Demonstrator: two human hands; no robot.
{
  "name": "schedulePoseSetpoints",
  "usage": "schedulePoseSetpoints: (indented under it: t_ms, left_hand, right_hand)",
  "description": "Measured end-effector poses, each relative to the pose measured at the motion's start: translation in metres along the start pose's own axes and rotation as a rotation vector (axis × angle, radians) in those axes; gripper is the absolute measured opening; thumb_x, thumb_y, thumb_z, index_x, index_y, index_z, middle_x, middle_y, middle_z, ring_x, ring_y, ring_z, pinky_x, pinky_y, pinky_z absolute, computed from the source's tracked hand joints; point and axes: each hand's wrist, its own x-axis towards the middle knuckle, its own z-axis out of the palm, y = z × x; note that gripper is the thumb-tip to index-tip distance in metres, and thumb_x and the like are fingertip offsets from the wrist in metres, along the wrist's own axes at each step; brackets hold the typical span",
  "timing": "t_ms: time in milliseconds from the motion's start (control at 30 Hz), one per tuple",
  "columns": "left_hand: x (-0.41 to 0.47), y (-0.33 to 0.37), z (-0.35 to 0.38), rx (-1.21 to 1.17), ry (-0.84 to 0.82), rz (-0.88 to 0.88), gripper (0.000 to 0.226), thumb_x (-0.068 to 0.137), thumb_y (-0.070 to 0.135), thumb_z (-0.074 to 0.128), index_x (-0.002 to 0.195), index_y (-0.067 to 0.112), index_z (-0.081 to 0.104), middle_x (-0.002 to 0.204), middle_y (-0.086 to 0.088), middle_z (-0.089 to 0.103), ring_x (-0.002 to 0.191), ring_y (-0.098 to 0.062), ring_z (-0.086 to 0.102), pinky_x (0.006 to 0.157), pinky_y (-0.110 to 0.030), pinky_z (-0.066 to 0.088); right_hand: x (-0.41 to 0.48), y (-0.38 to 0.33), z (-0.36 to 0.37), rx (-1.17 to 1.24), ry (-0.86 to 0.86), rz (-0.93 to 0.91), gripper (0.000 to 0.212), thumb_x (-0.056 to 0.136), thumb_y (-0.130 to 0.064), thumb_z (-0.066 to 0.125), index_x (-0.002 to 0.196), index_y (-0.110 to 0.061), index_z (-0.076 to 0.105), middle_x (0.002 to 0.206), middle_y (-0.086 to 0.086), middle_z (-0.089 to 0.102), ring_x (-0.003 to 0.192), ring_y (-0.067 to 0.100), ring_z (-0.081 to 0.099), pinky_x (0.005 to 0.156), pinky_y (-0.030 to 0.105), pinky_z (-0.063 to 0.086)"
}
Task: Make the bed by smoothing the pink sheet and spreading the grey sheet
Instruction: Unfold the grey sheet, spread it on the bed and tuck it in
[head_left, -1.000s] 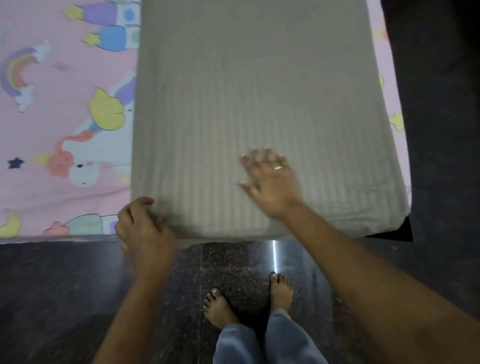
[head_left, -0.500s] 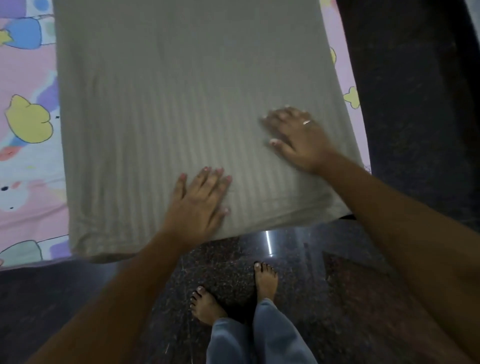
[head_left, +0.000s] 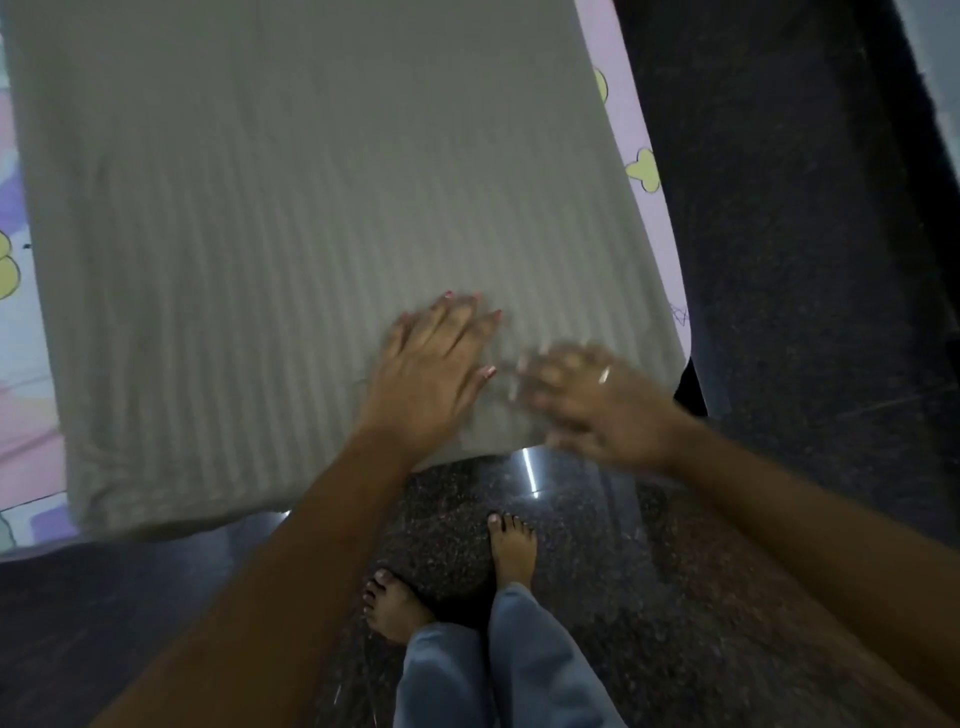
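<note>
The grey striped sheet (head_left: 322, 218) lies folded flat over most of the bed, its near edge hanging a little past the bed's end. The pink cartoon-print sheet (head_left: 644, 156) shows beneath it along the right side and at the far left. My left hand (head_left: 431, 374) lies flat with straight fingers on the grey sheet near its front edge. My right hand (head_left: 592, 400) is just to its right near the sheet's front right corner, blurred by motion, fingers spread over the fabric.
Dark speckled stone floor (head_left: 805, 260) runs along the bed's right side and in front of it. My bare feet (head_left: 509, 551) and blue trouser legs stand on the floor close to the bed's near edge.
My left hand let go of the sheet's front left edge, laid flat and slid right. My right hand moved back toward the front edge, close beside the left. The view shifted right.
</note>
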Motion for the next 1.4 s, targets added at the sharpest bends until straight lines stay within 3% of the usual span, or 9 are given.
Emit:
schedulePoseSetpoints:
  t_ms: [200,433,633,767,900,1033,1200,1300,1400]
  left_hand:
    - [-0.018,0.012,0.031,0.201,-0.111,0.065,0.070,0.090,0.062,0.029,0.149,0.026,0.023,0.155,-0.003,0.025,0.143,-0.030,0.020,0.111,-0.057,0.015]
    - [-0.054,0.039,0.047,0.167,-0.148,0.359,0.063,0.087,0.056,0.042,0.143,0.027,0.040,0.155,-0.006,0.027,0.142,-0.030,0.020,0.112,-0.050,0.016]
    - [-0.056,0.040,0.044,-0.053,-0.055,0.490,0.037,0.092,0.038,0.044,0.115,0.021,0.066,0.120,0.003,0.065,0.134,-0.024,0.038,0.113,-0.034,0.018]
    - [-0.044,0.020,0.015,-0.307,0.165,0.165,0.029,0.094,0.022,0.045,0.112,0.010,0.065,0.111,-0.007,0.066,0.109,-0.026,0.058,0.100,-0.027,0.036]
    - [-0.057,-0.035,0.008,-0.148,0.252,-0.248,0.044,0.094,0.030,0.046,0.132,0.010,0.051,0.136,-0.014,0.050,0.128,-0.031,0.042,0.108,-0.040,0.030]
    - [-0.133,-0.070,0.016,-0.010,0.097,-0.544,0.059,0.094,0.052,0.024,0.148,0.029,0.025,0.155,-0.002,0.026,0.144,-0.024,0.019,0.113,-0.048,0.015]
    - [-0.234,-0.076,0.040,-0.015,0.011,-0.711,0.060,0.092,0.045,0.032,0.149,0.028,0.022,0.155,-0.008,0.024,0.141,-0.030,0.022,0.104,-0.054,0.031]
    - [-0.271,-0.079,0.053,-0.241,0.106,-0.974,0.063,0.094,0.045,0.034,0.150,0.018,0.021,0.156,-0.013,0.021,0.141,-0.035,0.021,0.111,-0.049,0.024]
    - [-0.279,-0.090,0.053,-0.491,0.374,-1.271,0.054,0.098,0.024,0.046,0.146,0.008,0.028,0.153,-0.016,0.024,0.141,-0.032,0.021,0.114,-0.045,0.021]
  right_hand:
    - [0.008,0.063,-0.004,0.012,0.170,0.594,0.056,0.097,-0.046,0.032,0.146,-0.020,0.037,0.152,0.008,0.035,0.141,0.030,0.027,0.113,0.048,0.024]
    - [-0.055,-0.038,0.048,-0.029,0.142,0.606,0.062,0.094,-0.045,0.037,0.149,-0.016,0.027,0.153,0.013,0.030,0.138,0.031,0.029,0.111,0.046,0.024]
    - [-0.036,-0.011,0.022,-0.077,0.190,0.482,0.052,0.098,-0.046,0.032,0.146,-0.025,0.036,0.152,0.003,0.034,0.139,0.027,0.025,0.113,0.045,0.015]
    - [0.025,0.024,0.001,-0.002,0.144,0.607,0.059,0.095,-0.054,0.027,0.149,-0.028,0.030,0.156,0.001,0.028,0.145,0.025,0.018,0.116,0.045,0.009]
    - [0.075,-0.011,0.006,-0.049,0.073,0.504,0.061,0.095,-0.054,0.027,0.149,-0.027,0.027,0.155,0.001,0.030,0.143,0.026,0.025,0.114,0.051,0.016]
    - [0.091,-0.104,0.030,0.011,-0.007,0.116,0.066,0.092,-0.060,0.032,0.149,-0.027,0.028,0.156,0.000,0.028,0.144,0.026,0.022,0.115,0.051,0.014]
    - [0.110,-0.165,0.037,0.030,-0.066,-0.402,0.055,0.095,-0.055,0.031,0.142,-0.029,0.044,0.147,-0.006,0.044,0.140,0.021,0.033,0.115,0.040,0.011]
    - [0.161,-0.151,0.015,0.134,0.070,-0.244,0.054,0.095,-0.049,0.035,0.143,-0.024,0.043,0.148,0.001,0.042,0.138,0.027,0.035,0.112,0.045,0.026]
    - [0.212,-0.122,-0.011,0.135,0.087,0.025,0.063,0.095,-0.052,0.025,0.150,-0.022,0.027,0.156,0.005,0.027,0.145,0.028,0.020,0.115,0.045,0.016]
